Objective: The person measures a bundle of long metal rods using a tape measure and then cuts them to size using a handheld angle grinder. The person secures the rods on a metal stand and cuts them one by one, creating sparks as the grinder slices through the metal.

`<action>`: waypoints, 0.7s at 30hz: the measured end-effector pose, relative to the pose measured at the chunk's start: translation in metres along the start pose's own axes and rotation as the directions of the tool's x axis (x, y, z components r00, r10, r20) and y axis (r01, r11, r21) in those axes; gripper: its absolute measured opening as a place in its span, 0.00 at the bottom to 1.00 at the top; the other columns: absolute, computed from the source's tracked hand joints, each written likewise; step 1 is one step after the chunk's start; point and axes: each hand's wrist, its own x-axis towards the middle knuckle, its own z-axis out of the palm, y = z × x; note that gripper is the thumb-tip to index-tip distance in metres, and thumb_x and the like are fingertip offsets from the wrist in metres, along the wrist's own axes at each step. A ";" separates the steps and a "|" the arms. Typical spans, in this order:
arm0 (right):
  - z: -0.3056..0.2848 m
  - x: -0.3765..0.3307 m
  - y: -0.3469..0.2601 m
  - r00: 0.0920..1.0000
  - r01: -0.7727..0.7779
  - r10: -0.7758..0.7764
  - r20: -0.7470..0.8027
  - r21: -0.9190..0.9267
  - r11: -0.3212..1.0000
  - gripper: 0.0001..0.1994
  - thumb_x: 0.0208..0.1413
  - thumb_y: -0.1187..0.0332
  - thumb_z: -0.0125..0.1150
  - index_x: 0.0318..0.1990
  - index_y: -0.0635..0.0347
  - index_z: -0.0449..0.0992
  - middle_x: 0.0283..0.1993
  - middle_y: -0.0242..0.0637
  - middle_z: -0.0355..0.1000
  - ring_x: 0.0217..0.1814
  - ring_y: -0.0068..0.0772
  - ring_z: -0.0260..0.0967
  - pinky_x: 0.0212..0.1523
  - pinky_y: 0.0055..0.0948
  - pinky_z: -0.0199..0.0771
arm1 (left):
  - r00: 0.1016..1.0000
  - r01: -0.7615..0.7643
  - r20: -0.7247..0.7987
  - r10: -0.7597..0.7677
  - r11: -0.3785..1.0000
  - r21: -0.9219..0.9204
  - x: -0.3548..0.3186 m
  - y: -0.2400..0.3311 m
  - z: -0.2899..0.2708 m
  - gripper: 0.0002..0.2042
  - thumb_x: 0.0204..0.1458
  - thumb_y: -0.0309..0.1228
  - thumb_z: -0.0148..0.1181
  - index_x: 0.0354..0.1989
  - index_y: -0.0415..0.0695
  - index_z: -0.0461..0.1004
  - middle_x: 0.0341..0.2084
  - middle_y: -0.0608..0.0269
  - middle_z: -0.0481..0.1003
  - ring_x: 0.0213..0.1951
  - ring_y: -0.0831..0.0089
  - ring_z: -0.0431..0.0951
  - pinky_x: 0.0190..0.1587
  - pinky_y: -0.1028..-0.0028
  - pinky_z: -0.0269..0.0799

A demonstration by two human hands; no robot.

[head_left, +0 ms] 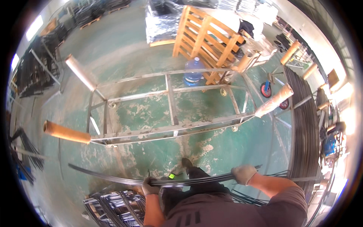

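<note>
L hand (150, 187) & R hand (244, 174), gloved, fingers clamped on rod bundle (189, 181), above floor (151, 109) near metal frame cart (170, 109).

open green floor (211, 151) ahead of hands, metal frame cart (170, 109) blocking beyond, rod stack (304, 125) at right

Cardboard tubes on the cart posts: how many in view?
4 on the empty metal cart: far-left tube, near-left tube, near-right tube, far-right tube. More similar tubes stand on the loaded rack at right; some may be hidden.
</note>
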 end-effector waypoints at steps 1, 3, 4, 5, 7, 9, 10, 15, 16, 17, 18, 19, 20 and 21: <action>0.006 -0.003 0.002 1.000 -0.006 0.006 -0.011 0.017 1.000 0.12 0.67 0.69 0.56 0.51 0.58 0.83 0.45 0.49 0.87 0.51 0.59 0.87 0.48 0.57 0.87 | 0.998 0.056 -0.006 -0.057 0.996 -0.071 -0.006 0.008 0.003 0.07 0.58 0.28 0.63 0.26 0.47 0.77 0.24 0.61 0.79 0.31 0.61 0.83 0.40 0.57 0.80; 0.018 -0.004 0.013 1.000 -0.011 0.012 -0.028 0.043 0.999 0.12 0.66 0.69 0.56 0.51 0.56 0.83 0.44 0.48 0.87 0.51 0.59 0.87 0.48 0.57 0.87 | 0.985 0.167 -0.015 -0.174 0.962 -0.217 -0.026 0.025 0.011 0.07 0.58 0.27 0.63 0.27 0.47 0.78 0.24 0.61 0.80 0.31 0.61 0.83 0.41 0.57 0.81; 0.028 -0.001 0.020 0.999 -0.002 0.005 -0.054 0.058 0.998 0.11 0.66 0.68 0.57 0.51 0.56 0.83 0.44 0.47 0.87 0.50 0.59 0.87 0.48 0.57 0.86 | 0.984 0.166 -0.023 -0.176 0.959 -0.230 -0.041 0.035 0.018 0.07 0.58 0.17 0.59 0.32 0.41 0.81 0.26 0.62 0.81 0.32 0.68 0.82 0.38 0.64 0.81; 0.039 0.006 0.025 0.997 0.016 -0.010 -0.080 0.072 0.997 0.11 0.65 0.68 0.58 0.50 0.55 0.83 0.43 0.47 0.86 0.49 0.58 0.87 0.48 0.57 0.86 | 0.999 0.042 0.001 -0.042 0.993 -0.110 -0.061 0.046 0.031 0.08 0.58 0.15 0.58 0.32 0.41 0.82 0.26 0.63 0.80 0.33 0.70 0.82 0.38 0.66 0.81; 0.058 0.016 0.036 0.992 0.051 -0.037 -0.122 0.115 0.992 0.10 0.64 0.68 0.60 0.49 0.55 0.84 0.42 0.46 0.86 0.48 0.58 0.87 0.48 0.57 0.86 | 0.974 -0.220 0.087 0.209 0.966 0.134 -0.100 0.061 0.051 0.11 0.56 0.12 0.57 0.33 0.41 0.83 0.26 0.66 0.79 0.35 0.73 0.82 0.39 0.70 0.80; 0.065 0.028 0.042 0.984 0.088 -0.062 -0.165 0.153 0.984 0.10 0.62 0.67 0.62 0.48 0.55 0.84 0.41 0.46 0.86 0.48 0.57 0.87 0.48 0.56 0.86 | 0.920 -0.391 0.178 0.350 0.860 0.329 -0.109 0.075 0.053 0.10 0.55 0.13 0.58 0.32 0.42 0.82 0.27 0.67 0.78 0.35 0.75 0.81 0.40 0.72 0.79; 0.071 0.031 0.045 0.981 0.105 -0.074 -0.179 0.171 0.980 0.10 0.61 0.66 0.63 0.47 0.55 0.84 0.41 0.46 0.86 0.48 0.57 0.87 0.48 0.56 0.86 | 0.848 -0.528 0.250 0.467 0.711 0.465 -0.115 0.078 0.058 0.10 0.55 0.13 0.58 0.31 0.42 0.82 0.28 0.67 0.78 0.35 0.75 0.81 0.40 0.72 0.79; 0.122 0.035 0.049 0.971 0.110 -0.036 -0.236 0.305 0.946 0.10 0.60 0.64 0.64 0.47 0.52 0.85 0.41 0.45 0.86 0.49 0.57 0.86 0.48 0.56 0.86 | 0.970 -0.226 0.092 0.225 0.974 0.004 -0.182 0.108 0.129 0.04 0.65 0.18 0.60 0.40 0.37 0.81 0.31 0.65 0.78 0.36 0.74 0.81 0.41 0.73 0.80; 0.132 0.031 0.047 0.976 0.085 -0.011 -0.218 0.334 0.939 0.10 0.61 0.64 0.64 0.47 0.52 0.85 0.42 0.45 0.86 0.49 0.57 0.86 0.49 0.56 0.85 | 0.944 -0.307 0.164 0.287 0.945 0.110 -0.167 0.102 0.118 0.03 0.66 0.20 0.60 0.42 0.37 0.80 0.31 0.63 0.78 0.37 0.72 0.82 0.42 0.71 0.81; 0.140 0.027 0.043 0.980 0.062 0.012 -0.201 0.360 0.931 0.10 0.61 0.64 0.64 0.48 0.52 0.85 0.42 0.45 0.86 0.50 0.57 0.86 0.49 0.56 0.85 | 0.909 -0.395 0.231 0.348 0.897 0.201 -0.165 0.099 0.120 0.04 0.67 0.21 0.59 0.43 0.37 0.80 0.31 0.62 0.78 0.37 0.69 0.83 0.43 0.68 0.82; 0.148 0.022 0.040 0.983 0.037 0.036 -0.181 0.386 0.922 0.11 0.61 0.64 0.64 0.48 0.52 0.85 0.43 0.46 0.87 0.50 0.57 0.86 0.50 0.56 0.85 | 0.884 -0.444 0.278 0.375 0.859 0.255 -0.164 0.097 0.123 0.04 0.67 0.20 0.59 0.44 0.34 0.80 0.32 0.61 0.78 0.39 0.68 0.83 0.43 0.68 0.84; 0.155 0.015 0.038 0.985 0.006 0.064 -0.160 0.404 0.915 0.11 0.61 0.64 0.64 0.48 0.52 0.85 0.43 0.46 0.87 0.51 0.58 0.86 0.50 0.56 0.85 | 0.858 -0.493 0.328 0.396 0.815 0.306 -0.163 0.095 0.126 0.04 0.66 0.18 0.60 0.44 0.32 0.80 0.33 0.59 0.78 0.40 0.68 0.84 0.44 0.67 0.85; 0.161 0.008 0.033 0.986 -0.020 0.086 -0.140 0.420 0.907 0.11 0.61 0.63 0.64 0.49 0.52 0.85 0.44 0.47 0.87 0.51 0.58 0.86 0.51 0.55 0.85 | 0.848 -0.502 0.364 0.385 0.805 0.317 -0.165 0.094 0.133 0.05 0.67 0.18 0.59 0.45 0.31 0.80 0.34 0.59 0.78 0.40 0.67 0.84 0.45 0.67 0.86; 0.169 -0.001 0.028 0.988 -0.047 0.106 -0.115 0.431 0.901 0.12 0.61 0.63 0.64 0.49 0.52 0.85 0.44 0.47 0.87 0.52 0.59 0.86 0.51 0.55 0.85 | 0.838 -0.510 0.395 0.376 0.797 0.323 -0.169 0.093 0.138 0.05 0.67 0.18 0.58 0.45 0.30 0.80 0.36 0.58 0.79 0.40 0.67 0.84 0.46 0.66 0.87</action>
